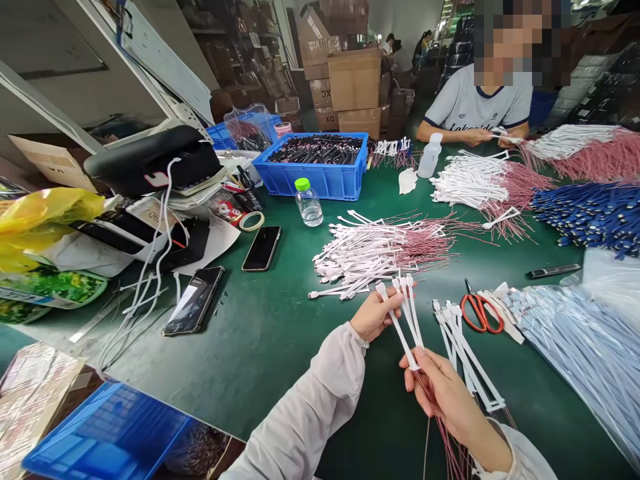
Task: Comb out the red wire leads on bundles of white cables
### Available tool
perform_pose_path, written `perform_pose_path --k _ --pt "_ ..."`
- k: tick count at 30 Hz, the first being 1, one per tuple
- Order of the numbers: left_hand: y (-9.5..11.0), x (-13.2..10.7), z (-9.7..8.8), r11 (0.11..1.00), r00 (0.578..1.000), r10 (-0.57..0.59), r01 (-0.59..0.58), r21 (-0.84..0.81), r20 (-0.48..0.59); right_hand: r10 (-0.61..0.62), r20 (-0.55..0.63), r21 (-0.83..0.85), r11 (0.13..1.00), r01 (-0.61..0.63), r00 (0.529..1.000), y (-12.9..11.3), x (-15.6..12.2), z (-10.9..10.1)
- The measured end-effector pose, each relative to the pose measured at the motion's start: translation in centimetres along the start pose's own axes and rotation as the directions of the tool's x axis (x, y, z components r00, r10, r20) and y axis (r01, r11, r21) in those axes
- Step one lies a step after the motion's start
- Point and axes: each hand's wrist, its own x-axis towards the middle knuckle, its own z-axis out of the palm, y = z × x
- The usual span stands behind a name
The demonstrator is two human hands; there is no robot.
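Observation:
Several white flat cables with thin red wires (413, 317) are stretched between my hands. My left hand (375, 313) pinches them near their white connector ends. Lower down, my right hand (447, 393) is closed round the same cables where the red wires begin, and the wires hang below it. Just right of my hands lies a small group of similar white cables (473, 357) on the green table (280, 347). Beyond my left hand spreads a large pile of white cables with red wires (360, 253).
Orange-handled scissors (481, 313) and bagged pale cables (565, 347) lie to the right. Two phones (261, 248), a green-capped bottle (309, 203) and a blue bin (310, 177) of dark cables stand left and behind. Across the table a person (480, 107) handles white cables.

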Motion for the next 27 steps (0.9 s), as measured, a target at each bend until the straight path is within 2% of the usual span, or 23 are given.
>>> perform_pose_path --k 6,12,16,22,27 --pt "1.1 -0.7 -0.5 0.993 0.981 -0.023 0.045 -0.111 0.192 -0.029 -0.009 -0.054 0.998 0.029 1.0 0.0 -0.4 0.1" --pt "1.2 -0.7 -0.9 0.98 0.956 -0.023 0.08 -0.184 0.294 -0.064 -0.007 -0.142 0.988 0.062 0.998 0.0 -0.8 0.1" --pt "1.2 -0.8 -0.9 0.969 0.958 -0.041 0.107 -0.221 0.284 -0.085 -0.023 -0.212 0.974 0.078 0.996 -0.1 -1.0 0.2" --pt "1.3 -1.1 -0.2 0.984 0.979 0.008 0.029 -0.176 0.205 -0.092 -0.042 -0.332 0.94 0.073 0.995 -0.4 -1.1 0.0" --pt "1.6 -1.4 0.0 0.985 0.975 0.004 0.035 -0.171 0.221 -0.113 -0.04 -0.341 0.936 0.093 0.993 -0.2 -1.2 -0.1"
